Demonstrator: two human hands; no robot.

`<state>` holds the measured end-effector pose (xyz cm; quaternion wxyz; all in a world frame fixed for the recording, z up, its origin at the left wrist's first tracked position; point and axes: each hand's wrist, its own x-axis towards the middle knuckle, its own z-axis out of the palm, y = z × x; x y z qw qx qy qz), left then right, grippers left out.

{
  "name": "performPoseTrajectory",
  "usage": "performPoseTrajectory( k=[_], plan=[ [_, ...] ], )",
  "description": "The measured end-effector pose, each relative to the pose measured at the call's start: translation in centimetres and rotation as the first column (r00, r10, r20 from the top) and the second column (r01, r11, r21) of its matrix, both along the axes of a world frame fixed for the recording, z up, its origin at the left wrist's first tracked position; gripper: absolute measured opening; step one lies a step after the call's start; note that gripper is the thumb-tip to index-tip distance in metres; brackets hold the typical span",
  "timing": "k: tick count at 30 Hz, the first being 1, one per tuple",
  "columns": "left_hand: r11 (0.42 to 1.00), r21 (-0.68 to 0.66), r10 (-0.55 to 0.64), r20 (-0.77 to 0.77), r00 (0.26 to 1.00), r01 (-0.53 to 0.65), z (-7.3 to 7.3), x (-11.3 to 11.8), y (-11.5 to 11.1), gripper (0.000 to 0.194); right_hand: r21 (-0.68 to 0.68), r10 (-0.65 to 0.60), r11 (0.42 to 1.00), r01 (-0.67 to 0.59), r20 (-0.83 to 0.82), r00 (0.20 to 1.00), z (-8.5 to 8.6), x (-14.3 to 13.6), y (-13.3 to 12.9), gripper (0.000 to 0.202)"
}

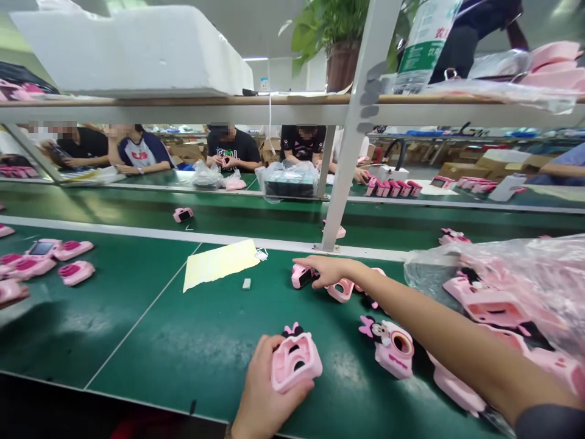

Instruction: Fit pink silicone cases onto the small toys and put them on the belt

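Note:
My left hand (269,381) grips a pink silicone camera case (297,361) with black mouse ears and a bow, held above the near edge of the green table. Its hollow inside faces me. My right hand (329,271) is stretched forward, fingers extended over a small pink toy camera (301,277) with a dark screen; whether they touch it I cannot tell. Under the right wrist lies another pink case (341,290), partly covered. Right of my left hand, a pink case with a mouse figure and a round lens opening (393,349) lies on the table.
Several pink cases (493,305) spill from a clear plastic bag (543,262) at right. A yellow paper sheet (222,263) and a small grey block (247,284) lie mid-table. Pink cameras (75,272) sit at left. A white post (350,134) rises ahead; people work across the line.

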<state>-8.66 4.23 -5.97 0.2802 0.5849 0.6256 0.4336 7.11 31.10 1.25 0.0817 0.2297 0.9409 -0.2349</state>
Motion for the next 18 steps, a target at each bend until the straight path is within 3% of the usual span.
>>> performPoseTrajectory(
  k=[3,8,13,15,18],
  plan=[
    [0.999,-0.007,0.044,-0.034,0.998,-0.044,0.0,0.3,-0.2,0.046,0.049,0.029,0.998,-0.032,0.072,0.997,0.2,-1.0,-0.8,0.094],
    [0.997,-0.077,-0.035,-0.145,0.989,0.024,0.7,1.0,0.1,0.052,0.264,0.072,0.957,-0.117,0.174,0.982,1.0,-0.8,-3.7,0.106],
    [0.996,-0.08,-0.048,-0.173,0.984,0.035,0.4,0.9,0.1,0.05,0.433,0.119,0.883,-0.182,0.17,0.978,0.4,0.4,-5.3,0.082],
    [0.996,-0.073,-0.057,-0.19,0.98,0.044,0.3,0.9,0.1,0.052,0.436,0.098,0.883,-0.172,0.187,0.977,0.2,0.5,-5.2,0.078],
    [0.997,-0.055,-0.061,-0.216,0.975,0.051,0.2,0.9,0.2,0.055,0.347,0.061,0.929,-0.13,0.201,0.978,0.2,0.2,-4.9,0.087]
  ],
)
